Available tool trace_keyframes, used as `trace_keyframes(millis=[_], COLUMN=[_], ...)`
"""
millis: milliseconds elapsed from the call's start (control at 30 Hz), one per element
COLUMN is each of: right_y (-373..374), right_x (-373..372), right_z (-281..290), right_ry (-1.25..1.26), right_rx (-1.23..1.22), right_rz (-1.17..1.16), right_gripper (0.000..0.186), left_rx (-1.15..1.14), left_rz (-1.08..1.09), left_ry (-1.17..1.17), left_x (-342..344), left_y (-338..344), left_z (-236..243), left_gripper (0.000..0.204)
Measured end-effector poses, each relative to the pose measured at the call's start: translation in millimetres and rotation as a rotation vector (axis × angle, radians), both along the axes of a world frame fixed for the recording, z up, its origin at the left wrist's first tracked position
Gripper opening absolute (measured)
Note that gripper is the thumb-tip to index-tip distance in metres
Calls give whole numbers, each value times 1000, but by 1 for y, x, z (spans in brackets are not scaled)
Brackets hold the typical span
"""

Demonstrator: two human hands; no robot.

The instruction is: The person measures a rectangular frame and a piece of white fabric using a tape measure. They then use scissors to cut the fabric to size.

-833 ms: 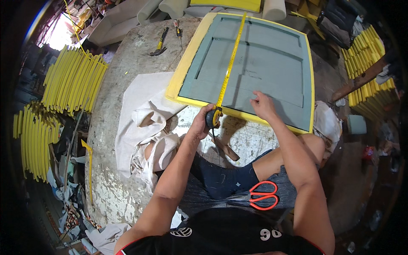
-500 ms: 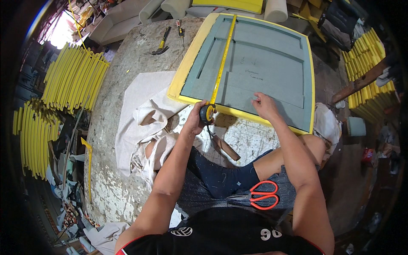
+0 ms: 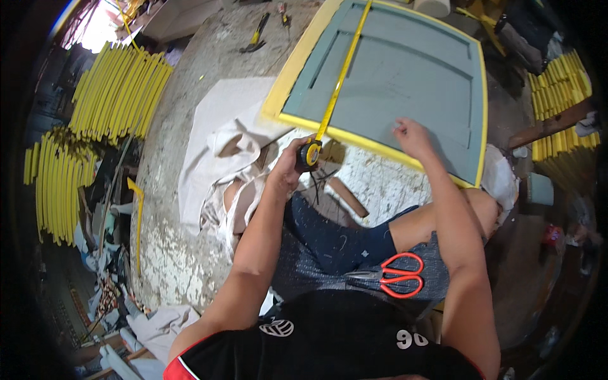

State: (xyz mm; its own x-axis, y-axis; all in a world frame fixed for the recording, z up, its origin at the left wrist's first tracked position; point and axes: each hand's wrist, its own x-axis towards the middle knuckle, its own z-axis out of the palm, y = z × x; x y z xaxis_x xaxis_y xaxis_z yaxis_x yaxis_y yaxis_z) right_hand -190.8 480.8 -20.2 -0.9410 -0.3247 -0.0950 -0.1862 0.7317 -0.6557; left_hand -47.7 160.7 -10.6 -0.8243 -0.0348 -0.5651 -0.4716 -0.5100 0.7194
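My left hand (image 3: 290, 158) grips a black-and-yellow tape measure (image 3: 309, 153), its yellow blade (image 3: 342, 76) stretched across a grey-green panel (image 3: 418, 82) with a yellow border. My right hand (image 3: 410, 136) rests over the panel's near part, right of the blade, fingers curled; whether they hold something small is hidden. Red-handled scissors (image 3: 399, 275) lie on the dark cloth over my lap. A cream fabric piece (image 3: 209, 120) lies bunched left of the panel, and a wooden strip (image 3: 347, 195) lies below it.
A hammer (image 3: 256, 35) and a screwdriver (image 3: 284, 16) lie on the worn worktable (image 3: 164, 209). Stacks of yellow strips stand at left (image 3: 117, 88) and right (image 3: 551, 85), near a dark wooden beam (image 3: 538, 130). A yellow bent piece (image 3: 138, 215) lies at the table's left edge.
The tape measure and blade have shifted a little left across the panel since the first frame. The whole scene now sits higher and farther right in view.
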Motion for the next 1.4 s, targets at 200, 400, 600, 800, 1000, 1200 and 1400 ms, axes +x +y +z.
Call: trace_keyframes(millis=[200,400,600,800,1000,1200,1400], right_y=[-4,-2,-5,-4,-7,-7,-6], right_x=[1,1,4,4,5,6,4], right_z=[3,2,7,9,13,15,12], right_ry=[5,18,-50,-14,-31,-48,-34], right_rx=[-9,6,7,33,54,61,41], right_rz=[5,16,-28,6,19,5,20], right_gripper=[42,41,41,41,41,41,40], left_rx=[-120,-184,-205,-156,-155,-140,-128], left_rz=[-134,-120,-113,-57,-18,-12,-3], left_ry=[13,-7,-15,-43,-22,-21,-15], left_x=[37,27,25,24,27,25,26], left_y=[-3,2,-3,-2,-1,-2,-2], left_z=[-4,4,-8,-5,0,-4,-6], left_gripper=[57,55,51,47,46,46,47])
